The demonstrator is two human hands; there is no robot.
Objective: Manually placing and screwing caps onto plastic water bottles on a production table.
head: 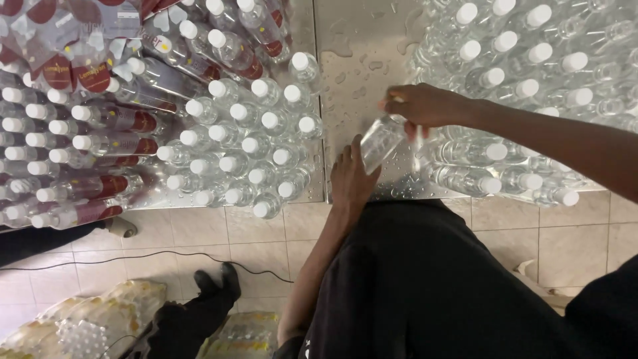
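My right hand [425,105] grips the top of a clear plastic bottle [380,142] and holds it tilted above the wet steel table [359,60]. My left hand [351,174] rests flat at the table's front edge, its fingers touching the bottle's lower end. Unlabelled white-capped bottles [505,80] lie crowded on the right of the table. Upright white-capped bottles [246,143] stand packed on the left of the table, several with red labels [143,123].
Shrink-wrapped bottle packs [73,322] lie on the tiled floor at lower left. A black cable [153,254] runs across the tiles. Another person's shoe and dark trouser leg [212,292] stand nearby. A seam [319,100] divides the two table surfaces.
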